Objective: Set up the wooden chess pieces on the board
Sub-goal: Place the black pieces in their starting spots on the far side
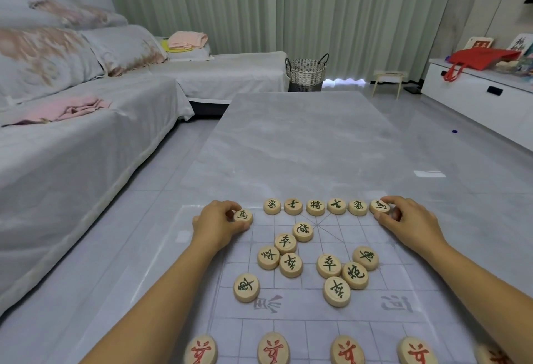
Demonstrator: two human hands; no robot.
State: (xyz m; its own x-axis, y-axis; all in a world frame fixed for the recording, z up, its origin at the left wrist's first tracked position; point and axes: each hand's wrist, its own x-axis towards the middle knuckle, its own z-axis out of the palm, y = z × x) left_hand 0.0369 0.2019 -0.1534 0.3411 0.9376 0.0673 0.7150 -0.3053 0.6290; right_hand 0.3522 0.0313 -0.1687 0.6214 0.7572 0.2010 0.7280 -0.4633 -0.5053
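Note:
A clear plastic chess board with a printed grid lies on the marble table. My left hand pinches a black-lettered wooden horse piece at the far row's left end. My right hand pinches another horse piece at the right end of a row of several black pieces. Loose black pieces lie scattered in the middle of the board. Several red-lettered pieces stand in a row at the near edge.
The grey marble table stretches far beyond the board. A covered sofa runs along the left. A woven basket, a small stool and a white cabinet stand at the back and right.

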